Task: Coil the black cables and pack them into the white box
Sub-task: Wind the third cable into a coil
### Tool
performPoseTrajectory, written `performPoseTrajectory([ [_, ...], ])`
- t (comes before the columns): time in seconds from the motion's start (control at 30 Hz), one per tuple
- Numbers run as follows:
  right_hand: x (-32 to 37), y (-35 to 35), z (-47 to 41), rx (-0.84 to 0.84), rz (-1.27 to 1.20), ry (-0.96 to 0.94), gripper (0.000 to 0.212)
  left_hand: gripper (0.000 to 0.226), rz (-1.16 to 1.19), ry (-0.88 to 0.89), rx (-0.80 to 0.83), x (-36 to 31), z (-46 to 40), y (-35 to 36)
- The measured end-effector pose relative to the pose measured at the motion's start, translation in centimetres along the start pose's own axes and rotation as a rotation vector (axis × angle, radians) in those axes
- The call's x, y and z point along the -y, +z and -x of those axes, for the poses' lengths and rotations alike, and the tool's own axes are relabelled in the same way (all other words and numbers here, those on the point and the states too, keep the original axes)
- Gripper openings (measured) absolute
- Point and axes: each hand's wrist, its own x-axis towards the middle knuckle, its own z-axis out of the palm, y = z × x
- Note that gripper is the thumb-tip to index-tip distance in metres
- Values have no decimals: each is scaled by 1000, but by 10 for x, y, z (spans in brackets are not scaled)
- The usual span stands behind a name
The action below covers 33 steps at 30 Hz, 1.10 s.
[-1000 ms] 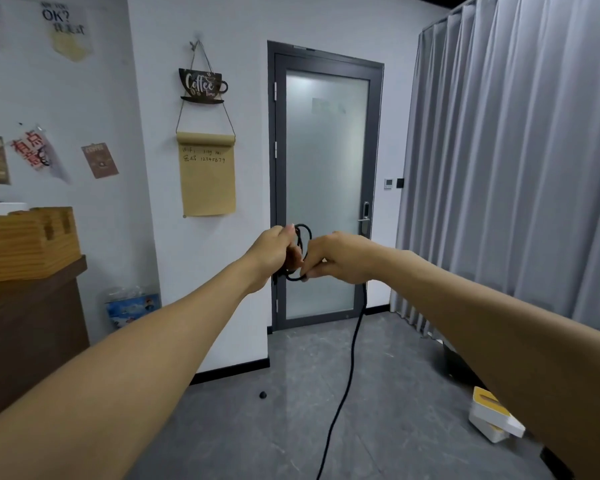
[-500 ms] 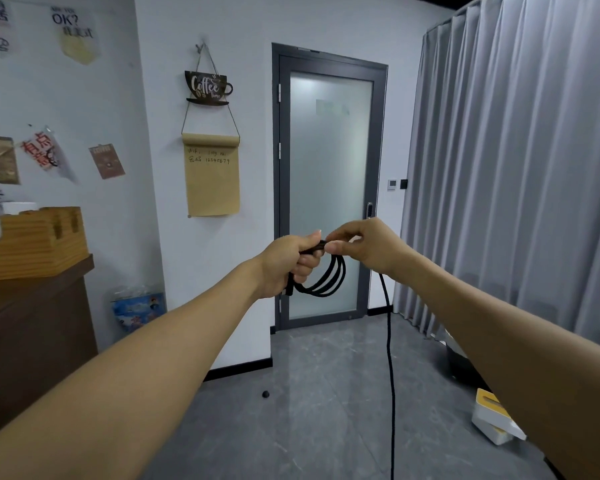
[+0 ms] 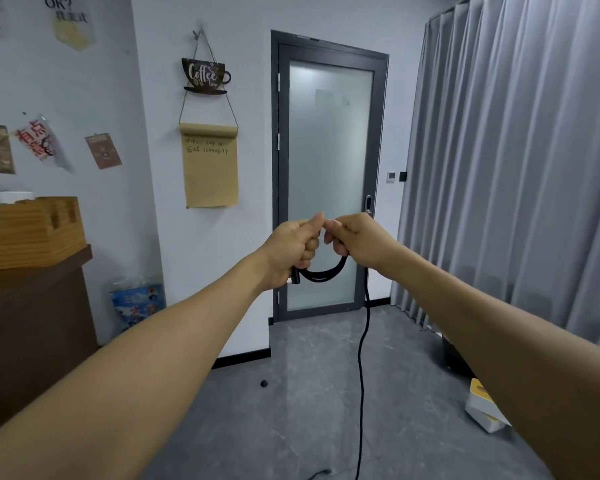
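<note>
Both arms are stretched out in front of me at chest height. My left hand [image 3: 297, 245] grips a small bundle of black cable [image 3: 323, 274] loops, with the plug end poking out below its fist. My right hand [image 3: 355, 239] holds the same cable right beside it, the two hands nearly touching. From under the right hand the loose cable tail [image 3: 362, 375] hangs straight down to the grey floor. A white box [image 3: 482, 408] with a yellow flap lies on the floor at the lower right, partly hidden by my right forearm.
A frosted glass door [image 3: 329, 181] stands straight ahead. Grey curtains [image 3: 516, 168] cover the right side. A dark wooden counter [image 3: 32, 323] with a wooden organiser [image 3: 32, 230] stands at the left. A small black object [image 3: 264, 383] lies on the floor near the wall.
My right hand has moved left to meet the left hand, adding another loop to the bundle. The hanging tail has shifted with it.
</note>
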Motion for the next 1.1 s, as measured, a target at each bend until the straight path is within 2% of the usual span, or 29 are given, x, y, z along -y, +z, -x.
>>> performPoseTrajectory([
  [0.17,-12,3,5,44,-137,80,31,42,19,-4,-98,12,3,-6],
  [0.27,-25,-4,6,-35,-241,148,17,43,38,-25,-174,11,3,-18],
  [0.4,-44,-7,10,-150,-143,203,17,40,135,-64,-337,9,1,-34],
  [0.57,-66,-11,19,-269,-172,316,11,36,219,-115,-535,13,1,-53],
  [0.7,-70,-6,24,-294,-51,300,8,36,187,-156,-672,13,0,-59],
  [0.8,-56,3,18,-249,205,188,13,37,80,-140,-741,14,-4,-60],
  [0.93,-20,13,7,-116,468,37,19,45,-59,-56,-721,14,-10,-50],
  [1.03,4,22,-1,40,488,-55,19,43,-74,-15,-618,13,-10,-35],
  [1.1,13,26,-6,81,453,-105,20,40,-98,2,-544,11,-7,-27],
])
